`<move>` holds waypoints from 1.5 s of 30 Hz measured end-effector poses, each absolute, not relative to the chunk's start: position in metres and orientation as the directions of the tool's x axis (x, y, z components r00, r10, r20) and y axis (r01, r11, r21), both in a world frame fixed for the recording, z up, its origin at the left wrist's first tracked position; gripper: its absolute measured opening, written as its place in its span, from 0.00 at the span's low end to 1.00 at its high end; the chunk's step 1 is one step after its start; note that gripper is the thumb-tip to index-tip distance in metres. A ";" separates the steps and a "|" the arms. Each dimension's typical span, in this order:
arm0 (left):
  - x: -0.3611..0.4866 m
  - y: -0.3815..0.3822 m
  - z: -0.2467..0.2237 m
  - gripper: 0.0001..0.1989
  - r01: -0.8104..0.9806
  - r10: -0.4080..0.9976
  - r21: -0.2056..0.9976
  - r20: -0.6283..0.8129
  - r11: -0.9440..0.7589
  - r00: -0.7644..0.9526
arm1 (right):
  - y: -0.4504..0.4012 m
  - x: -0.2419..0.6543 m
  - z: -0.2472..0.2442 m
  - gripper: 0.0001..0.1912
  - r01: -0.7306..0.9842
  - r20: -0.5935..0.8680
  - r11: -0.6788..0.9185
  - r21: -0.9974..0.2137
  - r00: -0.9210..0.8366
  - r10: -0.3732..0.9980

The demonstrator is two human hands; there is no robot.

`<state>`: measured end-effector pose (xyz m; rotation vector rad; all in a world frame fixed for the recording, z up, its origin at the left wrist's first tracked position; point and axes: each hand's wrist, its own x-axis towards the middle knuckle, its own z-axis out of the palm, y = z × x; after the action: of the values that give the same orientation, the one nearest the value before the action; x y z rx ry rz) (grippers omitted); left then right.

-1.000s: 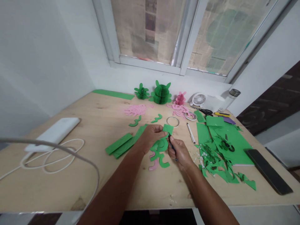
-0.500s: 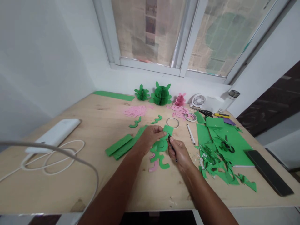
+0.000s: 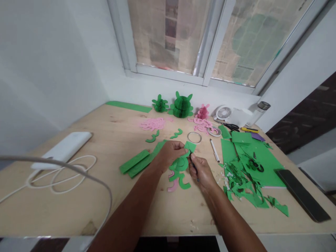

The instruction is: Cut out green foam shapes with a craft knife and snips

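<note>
My left hand (image 3: pixel 174 152) pinches a small piece of green paper (image 3: pixel 191 145) between thumb and fingers. Closed round a slim black tool (image 3: pixel 193 164), my right hand (image 3: pixel 201 169) holds its tip against that paper; whether it is a craft knife or small scissors cannot be made out. Just below the hands lie curved green paper cut-outs (image 3: pixel 184 181) and a pink curved cut-out (image 3: pixel 172 185). Left of my left hand, folded green paper strips (image 3: pixel 135 161) rest on the wooden table (image 3: pixel 105 206). Two curly green pieces (image 3: pixel 152 136) lie beyond the hands.
Green scraps (image 3: pixel 241 185) and black-handled scissors (image 3: pixel 256 164) lie on green sheets (image 3: pixel 270 157) at right, beside a dark phone (image 3: pixel 301 194). A white marker (image 3: pixel 214 150) and tape rolls (image 3: pixel 214 131) sit nearer. Paper figures (image 3: pixel 183 105) stand behind; a cable (image 3: pixel 109 189) crosses the left.
The hands keep nearly the same place and grip, with the tool tip still at the green paper. The whole view has shifted very slightly.
</note>
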<state>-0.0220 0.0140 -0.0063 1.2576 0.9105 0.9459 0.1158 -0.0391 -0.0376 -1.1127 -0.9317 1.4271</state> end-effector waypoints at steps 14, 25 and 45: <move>-0.022 0.012 -0.001 0.12 -0.052 0.946 0.996 -0.045 0.065 0.321 | -0.040 0.117 -0.035 0.28 -0.237 -0.147 -0.146 -0.960 -0.013 0.989; -0.023 0.012 -0.002 0.12 -0.030 0.947 0.998 -0.035 0.047 0.318 | -0.039 0.116 -0.034 0.28 -0.208 -0.124 -0.120 -0.971 0.003 0.992; -0.020 0.010 -0.002 0.11 -0.076 0.940 0.994 -0.047 0.077 0.337 | -0.038 0.116 -0.037 0.29 -0.208 -0.110 -0.103 -0.973 0.026 0.994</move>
<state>-0.0197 0.0102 -0.0016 1.2426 0.9240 0.9528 0.1157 -0.0383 -0.0369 -1.1478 -0.9751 1.3501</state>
